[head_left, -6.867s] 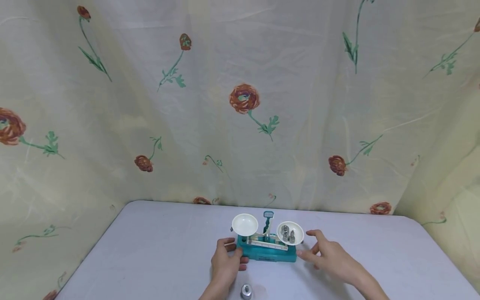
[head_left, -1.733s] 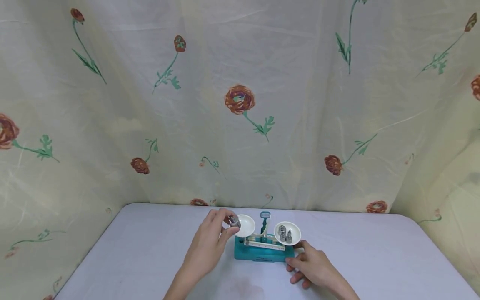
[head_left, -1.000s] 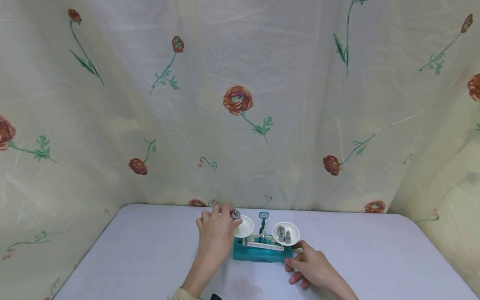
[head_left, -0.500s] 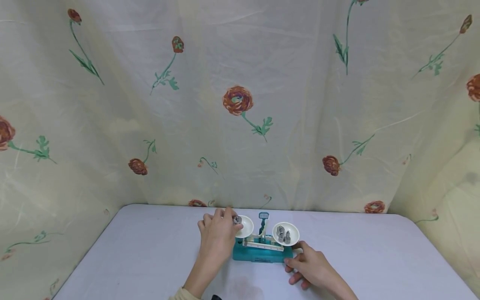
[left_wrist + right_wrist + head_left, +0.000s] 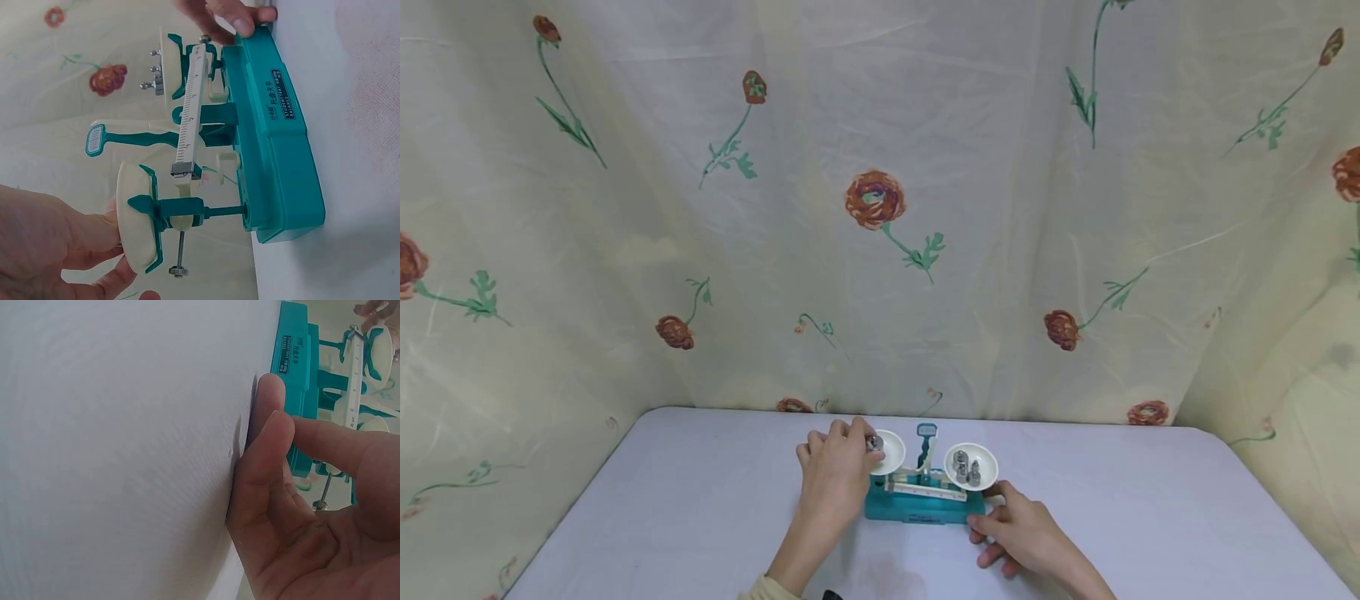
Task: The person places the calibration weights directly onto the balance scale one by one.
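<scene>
A teal balance scale (image 5: 925, 510) with two white pans stands near the back of the table. My left hand (image 5: 835, 471) pinches a silver weight (image 5: 874, 443) at the left pan (image 5: 892, 454); in the left wrist view the pan and fingers hide that weight. Several knobbed weights (image 5: 962, 465) sit in the right pan (image 5: 988, 468). The ruled beam (image 5: 925, 490) slopes down to the right. My right hand (image 5: 1022, 529) grips the base's right end, thumb in front, as the right wrist view (image 5: 300, 481) of this hand also shows.
A pale tablecloth (image 5: 700, 500) covers the table. Behind hangs a floral curtain (image 5: 970, 333). The scale's upright pointer post (image 5: 926, 442) rises between the pans, close to the left hand's fingers.
Earlier the weight stood on the table in front; my left hand has picked it up, raised it and lowered it at the left pan. My right hand has taken hold of the base.
</scene>
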Motion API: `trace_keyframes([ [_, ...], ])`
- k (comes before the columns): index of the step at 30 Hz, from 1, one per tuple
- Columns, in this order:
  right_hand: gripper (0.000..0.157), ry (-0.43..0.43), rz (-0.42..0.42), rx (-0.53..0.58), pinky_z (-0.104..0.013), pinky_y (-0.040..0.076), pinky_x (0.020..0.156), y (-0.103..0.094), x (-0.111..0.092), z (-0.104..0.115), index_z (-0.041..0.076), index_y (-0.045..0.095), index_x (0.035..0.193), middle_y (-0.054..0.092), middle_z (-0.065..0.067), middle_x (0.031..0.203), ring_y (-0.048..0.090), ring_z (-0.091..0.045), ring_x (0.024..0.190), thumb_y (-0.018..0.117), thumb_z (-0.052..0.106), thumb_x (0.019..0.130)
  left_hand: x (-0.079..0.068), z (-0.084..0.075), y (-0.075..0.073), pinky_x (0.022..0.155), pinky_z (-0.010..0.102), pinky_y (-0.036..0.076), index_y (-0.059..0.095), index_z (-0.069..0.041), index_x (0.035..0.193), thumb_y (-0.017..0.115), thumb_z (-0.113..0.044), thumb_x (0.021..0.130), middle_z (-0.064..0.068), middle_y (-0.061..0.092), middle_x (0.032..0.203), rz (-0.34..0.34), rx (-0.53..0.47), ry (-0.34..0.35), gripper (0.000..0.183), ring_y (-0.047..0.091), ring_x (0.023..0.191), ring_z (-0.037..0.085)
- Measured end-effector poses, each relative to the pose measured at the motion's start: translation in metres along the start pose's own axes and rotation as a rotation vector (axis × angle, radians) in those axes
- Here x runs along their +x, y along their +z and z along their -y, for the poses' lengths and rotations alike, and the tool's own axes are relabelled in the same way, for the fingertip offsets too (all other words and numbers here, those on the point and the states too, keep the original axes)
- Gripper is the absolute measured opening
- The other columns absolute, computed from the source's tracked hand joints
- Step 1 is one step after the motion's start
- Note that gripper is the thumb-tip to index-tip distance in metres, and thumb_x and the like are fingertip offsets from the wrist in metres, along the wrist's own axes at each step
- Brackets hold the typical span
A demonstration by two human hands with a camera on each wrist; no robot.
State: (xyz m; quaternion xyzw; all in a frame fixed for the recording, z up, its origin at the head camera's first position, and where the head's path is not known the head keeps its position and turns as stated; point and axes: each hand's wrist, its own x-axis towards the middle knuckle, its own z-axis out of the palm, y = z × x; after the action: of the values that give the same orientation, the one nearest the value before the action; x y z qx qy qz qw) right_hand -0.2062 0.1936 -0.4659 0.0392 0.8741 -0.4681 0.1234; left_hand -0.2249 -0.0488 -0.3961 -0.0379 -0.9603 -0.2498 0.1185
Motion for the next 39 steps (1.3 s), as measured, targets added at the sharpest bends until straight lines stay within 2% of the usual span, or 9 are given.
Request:
trace_keyframes([
  [11,0.05,-0.017,0.009,0.004,-0.031,0.058,0.049,-0.0014,-0.0008,-0.0009,-0.004,0.05,0.142,0.076,-0.002,0.085,0.074,-0.017,0.063,0.072,0.016,0.102,0.0001,-0.0012,0.0007,0.098,0.059,0.042,0.072,-0.009,0.119,0.081,-0.024,0.096,0.017,0.07,0.115,0.009,-0.037,-0.008,0.029,0.057,0.107,0.04],
  [17,0.053,-0.033,0.02,0.008,-0.031,0.059,0.049,-0.0022,-0.001,-0.0016,-0.005,0.048,0.144,0.076,-0.002,0.085,0.074,-0.017,0.063,0.072,0.017,0.102,-0.0008,-0.0002,0.0012,0.095,0.059,0.042,0.072,-0.01,0.118,0.081,-0.021,0.096,0.017,0.071,0.114,-0.013,-0.07,0.008,0.027,0.056,0.105,0.039],
  [22,0.054,-0.028,0.024,0.015,-0.032,0.059,0.05,-0.0025,-0.0015,-0.0032,-0.006,0.047,0.145,0.076,-0.002,0.086,0.074,-0.017,0.064,0.071,0.017,0.102,-0.0015,0.001,0.0022,0.093,0.058,0.042,0.073,-0.011,0.117,0.082,-0.019,0.096,0.018,0.072,0.113,-0.036,-0.092,0.024,0.024,0.056,0.102,0.04],
  [33,0.052,0.016,0.004,-0.004,-0.031,0.058,0.05,-0.0009,0.0003,-0.0016,-0.004,0.049,0.145,0.076,-0.001,0.085,0.074,-0.017,0.064,0.072,0.017,0.103,-0.0033,0.0002,-0.0024,0.098,0.059,0.043,0.071,-0.016,0.123,0.08,-0.021,0.098,0.018,0.071,0.121,-0.036,-0.086,0.008,0.027,0.058,0.111,0.044],
  [39,0.051,0.002,0.004,-0.009,-0.031,0.058,0.05,-0.0009,0.0,-0.0018,-0.005,0.05,0.143,0.076,-0.002,0.085,0.074,-0.017,0.063,0.072,0.017,0.103,-0.0042,0.0023,-0.0076,0.093,0.052,0.045,0.071,-0.018,0.123,0.079,-0.023,0.099,0.012,0.07,0.115,-0.047,-0.091,0.025,0.026,0.058,0.106,0.037],
])
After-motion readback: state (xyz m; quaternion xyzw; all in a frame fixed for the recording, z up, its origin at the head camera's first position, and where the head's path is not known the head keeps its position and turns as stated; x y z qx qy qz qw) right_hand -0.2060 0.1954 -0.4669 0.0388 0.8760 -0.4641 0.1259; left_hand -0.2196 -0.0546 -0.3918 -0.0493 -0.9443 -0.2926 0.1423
